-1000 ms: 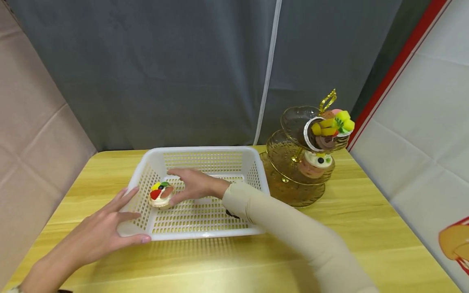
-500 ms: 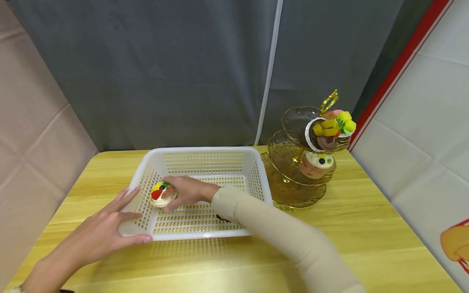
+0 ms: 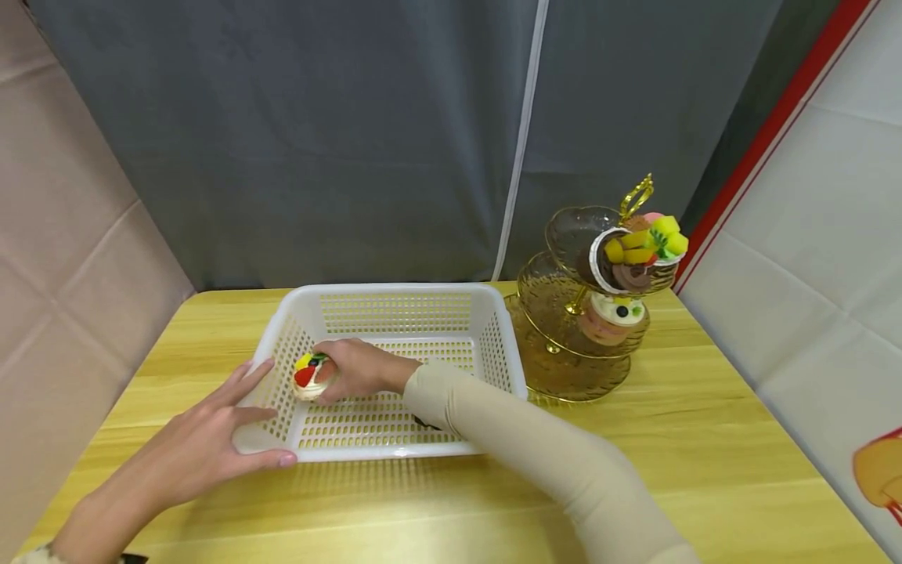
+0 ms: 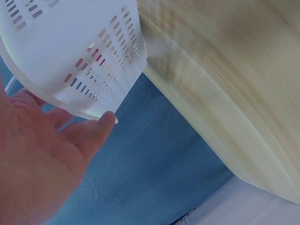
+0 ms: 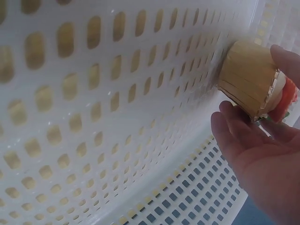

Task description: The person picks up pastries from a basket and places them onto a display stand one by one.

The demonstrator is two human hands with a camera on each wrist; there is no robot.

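Note:
A white perforated basket (image 3: pixel 395 301) sits on the yellow wooden table. Inside it, near its left wall, my right hand (image 3: pixel 355 368) grips a small fruit-topped cupcake (image 3: pixel 310 374). The right wrist view shows the cupcake's tan paper cup (image 5: pixel 247 78) pinched between thumb and fingers (image 5: pixel 234 131), close above the basket floor (image 5: pixel 117 117). My left hand (image 3: pixel 204 442) lies with straight fingers against the basket's front-left corner, thumb on the front rim. In the left wrist view the thumb (image 4: pixel 96 131) touches the basket's corner (image 4: pixel 89 61).
A three-tier amber glass stand (image 3: pixel 585 313) with a gold handle holds several cakes, just right of the basket. A grey curtain hangs behind the table. A beige panel closes the left side and a white wall with a red stripe the right.
My right hand has closed round the cupcake and tipped it slightly toward the left wall. The left hand stays on the basket corner.

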